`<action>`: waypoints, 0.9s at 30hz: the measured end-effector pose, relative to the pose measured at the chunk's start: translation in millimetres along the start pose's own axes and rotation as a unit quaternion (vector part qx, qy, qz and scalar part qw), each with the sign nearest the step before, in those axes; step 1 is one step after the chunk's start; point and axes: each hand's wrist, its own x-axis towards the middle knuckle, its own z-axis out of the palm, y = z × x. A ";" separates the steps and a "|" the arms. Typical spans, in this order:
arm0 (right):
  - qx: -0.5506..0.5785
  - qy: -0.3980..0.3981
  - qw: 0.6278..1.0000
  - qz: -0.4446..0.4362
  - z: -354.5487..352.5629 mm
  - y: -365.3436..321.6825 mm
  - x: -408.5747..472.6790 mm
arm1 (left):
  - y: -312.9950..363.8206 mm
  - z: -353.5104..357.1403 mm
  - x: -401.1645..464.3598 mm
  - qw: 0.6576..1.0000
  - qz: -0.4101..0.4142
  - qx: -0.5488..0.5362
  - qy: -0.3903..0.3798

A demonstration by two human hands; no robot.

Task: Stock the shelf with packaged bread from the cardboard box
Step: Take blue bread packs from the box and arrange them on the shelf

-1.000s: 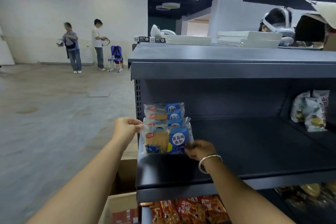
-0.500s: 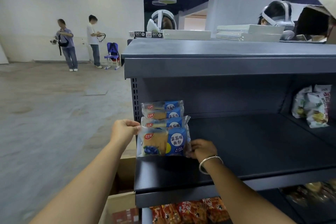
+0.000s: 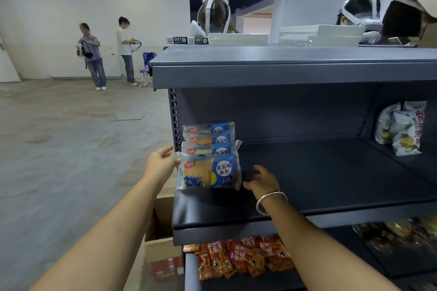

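Left hand (image 3: 160,163) — grip released, fingertips touching front bread packet (image 3: 209,171) | right hand (image 3: 261,181) — released, beside it | shelf (image 3: 331,172): packets upright in a row

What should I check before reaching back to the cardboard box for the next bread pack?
1. Front bread pack standing upright on the shelf: ok.
2. Row of bread packs behind it lined up at the shelf's left end: ok.
3. Left hand free: fingers relaxed, thumb at the front pack's left edge, not gripping: ok.
4. Right hand free: open, just right of the pack, holding nothing: ok.
5. Shelf space to the right of the row free for more packs: ok.
6. Bread left in the cardboard box: cannot tell, its inside is mostly hidden.
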 end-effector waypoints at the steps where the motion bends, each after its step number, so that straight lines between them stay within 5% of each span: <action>1: 0.010 -0.005 1.000 0.003 -3.0 1.1 -4.8 | -0.3 0.8 -6.5 1.000 0.001 0.006 0.001; 12: 0.043 -0.012 0.998 -0.044 -28.9 31.3 -61.9 | -24.2 12.9 -105.3 0.999 -0.013 0.030 0.002; 18: -0.011 0.081 0.990 -0.118 -45.4 81.5 -120.7 | -65.2 20.2 -184.4 0.995 -0.050 0.053 0.071; 27: -0.162 -0.104 0.979 0.060 -41.6 235.4 -166.8 | -193.9 61.8 -288.1 0.974 -0.201 0.108 -0.005</action>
